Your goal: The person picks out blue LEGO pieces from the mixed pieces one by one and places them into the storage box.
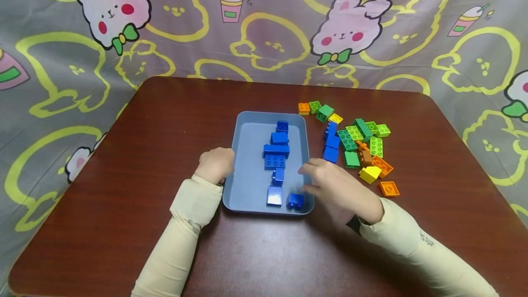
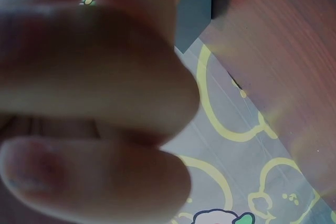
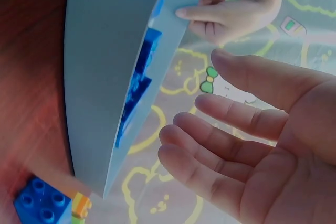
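A grey-blue tray (image 1: 249, 164) lies on the table, with several blue building bricks (image 1: 274, 162) in a rough column toward its right side. My left hand (image 1: 216, 165) pinches the tray's left rim; in the right wrist view, the left thumb (image 3: 197, 13) lies over that rim with the fingers curled outside. Over the tray's right edge hovers my right hand (image 1: 336, 187), near a blue brick (image 1: 295, 201) in the front right corner. Its fingers (image 3: 220, 142) are spread and relaxed, holding nothing. The left wrist view is mostly filled by blurred fingers (image 2: 94, 82).
Right of the tray, more blue bricks (image 1: 331, 141) stand beside a loose spread of green bricks (image 1: 347, 140), orange bricks (image 1: 389, 189) and a yellow brick (image 1: 370, 174). An orange brick (image 1: 303, 108) lies behind the tray's far right corner. A patterned cloth (image 1: 272, 35) hangs behind the brown table (image 1: 198, 109).
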Demonstrator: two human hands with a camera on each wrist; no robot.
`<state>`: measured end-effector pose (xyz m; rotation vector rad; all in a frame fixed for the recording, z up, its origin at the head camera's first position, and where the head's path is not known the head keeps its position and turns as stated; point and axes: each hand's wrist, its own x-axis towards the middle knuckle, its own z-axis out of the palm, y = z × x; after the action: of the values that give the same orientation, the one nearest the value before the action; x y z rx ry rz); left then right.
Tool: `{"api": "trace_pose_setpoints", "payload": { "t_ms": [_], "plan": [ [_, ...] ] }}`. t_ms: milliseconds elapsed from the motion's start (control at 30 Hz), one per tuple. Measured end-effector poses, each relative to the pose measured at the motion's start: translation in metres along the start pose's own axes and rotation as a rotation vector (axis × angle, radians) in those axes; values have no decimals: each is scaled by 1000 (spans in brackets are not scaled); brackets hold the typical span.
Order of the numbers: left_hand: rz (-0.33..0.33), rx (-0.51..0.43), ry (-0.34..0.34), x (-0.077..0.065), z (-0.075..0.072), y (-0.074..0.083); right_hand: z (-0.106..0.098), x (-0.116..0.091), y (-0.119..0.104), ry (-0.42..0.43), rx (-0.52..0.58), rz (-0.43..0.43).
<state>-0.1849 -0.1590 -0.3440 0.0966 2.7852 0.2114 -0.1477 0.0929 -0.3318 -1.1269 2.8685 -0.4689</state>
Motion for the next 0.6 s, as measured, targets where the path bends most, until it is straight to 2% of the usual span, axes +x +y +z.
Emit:
{"api": "trace_pose_setpoints", "payload": {
  "t_ms": [367, 600],
  "plan": [
    [7, -16, 8, -1, 0, -1, -13, -2, 12, 115, 4, 44],
    [5, -33, 5, -1, 1, -1, -21, -3, 24, 131, 6, 133]
  ]
}}
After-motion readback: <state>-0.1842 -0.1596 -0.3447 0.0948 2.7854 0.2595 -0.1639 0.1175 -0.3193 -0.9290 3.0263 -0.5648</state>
